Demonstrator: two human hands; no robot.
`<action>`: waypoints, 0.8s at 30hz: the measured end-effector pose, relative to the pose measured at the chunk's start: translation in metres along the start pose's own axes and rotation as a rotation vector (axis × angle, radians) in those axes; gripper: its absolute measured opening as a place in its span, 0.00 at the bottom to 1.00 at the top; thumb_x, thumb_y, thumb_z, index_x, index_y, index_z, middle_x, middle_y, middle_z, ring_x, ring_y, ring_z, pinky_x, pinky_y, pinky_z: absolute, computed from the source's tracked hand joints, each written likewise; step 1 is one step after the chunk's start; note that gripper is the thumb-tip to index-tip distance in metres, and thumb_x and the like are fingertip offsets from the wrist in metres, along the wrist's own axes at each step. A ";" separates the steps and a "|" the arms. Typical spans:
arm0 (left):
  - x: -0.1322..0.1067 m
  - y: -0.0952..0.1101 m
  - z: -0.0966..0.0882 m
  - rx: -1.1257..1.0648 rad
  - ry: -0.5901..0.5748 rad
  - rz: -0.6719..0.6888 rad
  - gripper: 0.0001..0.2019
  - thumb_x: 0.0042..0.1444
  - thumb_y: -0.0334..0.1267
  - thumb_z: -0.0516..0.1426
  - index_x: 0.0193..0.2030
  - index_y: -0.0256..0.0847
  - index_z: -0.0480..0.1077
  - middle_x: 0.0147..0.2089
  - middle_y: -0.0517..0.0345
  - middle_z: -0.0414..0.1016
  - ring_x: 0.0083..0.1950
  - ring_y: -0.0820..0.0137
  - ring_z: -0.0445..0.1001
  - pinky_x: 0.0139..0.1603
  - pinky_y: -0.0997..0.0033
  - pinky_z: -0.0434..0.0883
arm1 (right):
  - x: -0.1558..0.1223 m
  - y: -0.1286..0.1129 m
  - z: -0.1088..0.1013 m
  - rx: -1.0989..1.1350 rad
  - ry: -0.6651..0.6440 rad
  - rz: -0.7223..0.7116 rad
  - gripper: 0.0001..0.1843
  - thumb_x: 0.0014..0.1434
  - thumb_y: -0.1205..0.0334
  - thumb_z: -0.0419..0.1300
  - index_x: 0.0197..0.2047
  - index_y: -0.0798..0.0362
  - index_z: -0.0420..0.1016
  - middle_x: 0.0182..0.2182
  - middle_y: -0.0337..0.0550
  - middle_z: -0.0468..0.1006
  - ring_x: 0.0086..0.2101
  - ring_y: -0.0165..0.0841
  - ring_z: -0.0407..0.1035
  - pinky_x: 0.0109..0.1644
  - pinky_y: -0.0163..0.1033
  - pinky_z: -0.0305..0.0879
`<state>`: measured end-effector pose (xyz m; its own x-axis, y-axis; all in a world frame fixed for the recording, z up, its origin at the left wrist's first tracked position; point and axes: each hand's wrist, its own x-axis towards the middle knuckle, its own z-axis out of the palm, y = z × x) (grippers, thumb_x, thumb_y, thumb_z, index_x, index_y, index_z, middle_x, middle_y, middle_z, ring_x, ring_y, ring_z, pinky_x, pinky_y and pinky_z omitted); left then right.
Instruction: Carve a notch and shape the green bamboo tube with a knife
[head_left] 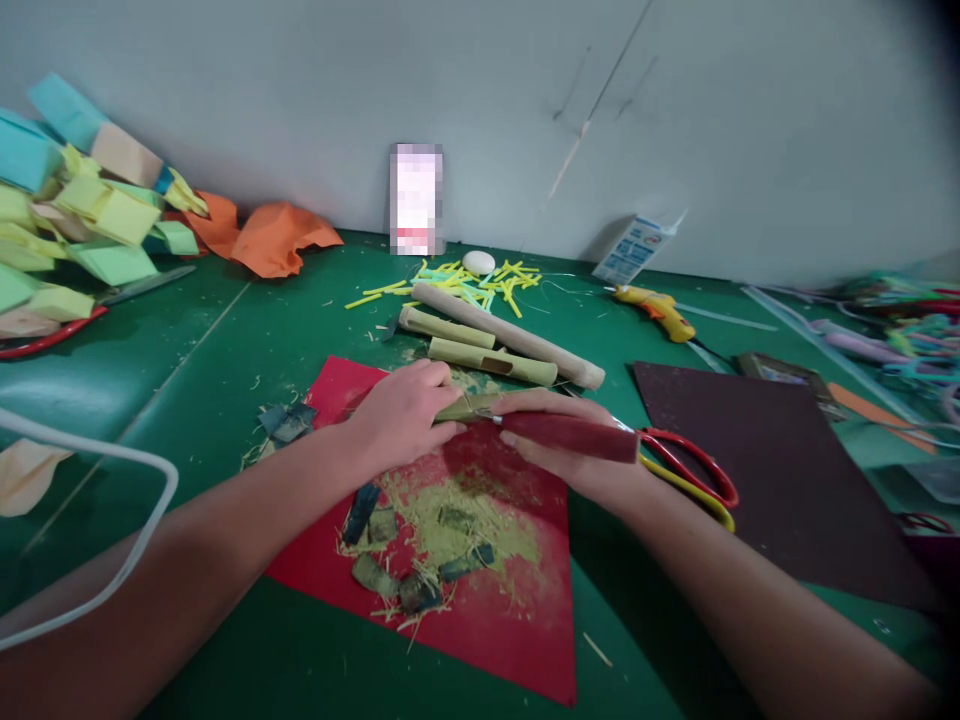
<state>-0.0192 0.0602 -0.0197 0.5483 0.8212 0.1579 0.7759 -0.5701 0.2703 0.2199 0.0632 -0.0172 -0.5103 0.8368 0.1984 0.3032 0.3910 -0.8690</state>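
Note:
My left hand point(409, 408) is closed on a greenish bamboo piece point(471, 404) above the red sheet point(532, 640). In my right hand point(581, 470) is a cutting tool with a dark red handle point(570, 436). Its metal end meets the bamboo between my hands; the blade's shape is mostly hidden. Sawdust point(480, 530) and several dark green bamboo scraps point(375, 575) lie on the sheet below. Just beyond my hands rest a bamboo tube with a cut-out slot point(525, 368), a shorter bamboo piece point(450, 327) and a pale round stick point(525, 338).
Scissors point(697, 470) lie by my right wrist, beside a dark board point(750, 470). Further back are a yellow glue gun point(656, 312), yellow strips point(517, 300) and a phone-like screen point(417, 200). Folded papers point(112, 215) pile at left. A white cable point(161, 470) crosses my left forearm.

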 end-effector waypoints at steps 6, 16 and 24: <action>0.000 0.000 0.002 0.011 0.015 0.011 0.10 0.60 0.42 0.58 0.41 0.37 0.73 0.42 0.52 0.70 0.44 0.63 0.68 0.43 0.64 0.66 | -0.006 -0.013 -0.002 -0.137 -0.015 -0.076 0.18 0.53 0.60 0.69 0.49 0.48 0.77 0.48 0.43 0.81 0.48 0.36 0.76 0.55 0.39 0.72; -0.001 0.000 0.002 0.021 0.019 0.005 0.12 0.61 0.43 0.58 0.43 0.36 0.74 0.43 0.50 0.70 0.46 0.61 0.68 0.45 0.62 0.67 | -0.024 -0.043 -0.004 -0.285 0.210 -0.007 0.15 0.53 0.55 0.68 0.43 0.50 0.78 0.41 0.43 0.83 0.42 0.37 0.78 0.49 0.40 0.75; 0.000 0.000 0.002 0.003 0.008 0.013 0.13 0.61 0.43 0.58 0.44 0.35 0.75 0.43 0.50 0.70 0.46 0.61 0.68 0.46 0.61 0.67 | -0.018 -0.061 -0.020 -0.302 0.105 0.304 0.17 0.53 0.50 0.67 0.45 0.46 0.83 0.40 0.41 0.85 0.39 0.41 0.80 0.44 0.43 0.78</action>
<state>-0.0189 0.0606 -0.0213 0.5554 0.8142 0.1692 0.7699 -0.5804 0.2653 0.2265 0.0318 0.0415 -0.2820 0.9593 0.0127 0.6562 0.2025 -0.7269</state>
